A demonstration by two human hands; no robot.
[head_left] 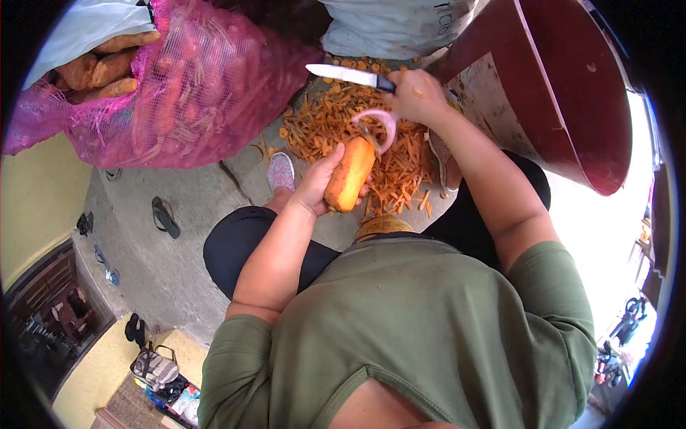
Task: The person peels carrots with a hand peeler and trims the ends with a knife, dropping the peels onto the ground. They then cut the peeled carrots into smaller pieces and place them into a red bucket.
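Note:
My left hand (321, 180) is closed around a thick, blunt carrot (350, 175); its surface is mostly bright orange with darker patches along the side. My right hand (418, 95) grips the black handle of a knife (346, 74), whose pale blade points left, away from the carrot. A curved pink band (389, 127) shows just beyond the carrot's far end. Below both hands, a heap of orange peelings (404, 171) is spread over the concrete floor, with round cut ends among them at the back.
A pink mesh sack (193, 93) full of carrots (107, 68) lies at the left. A white sack (400, 28) stands behind the peelings, and a large dark red container (572, 86) rises at the right. A black flip-flop (165, 217) lies on the floor (171, 279) to the left.

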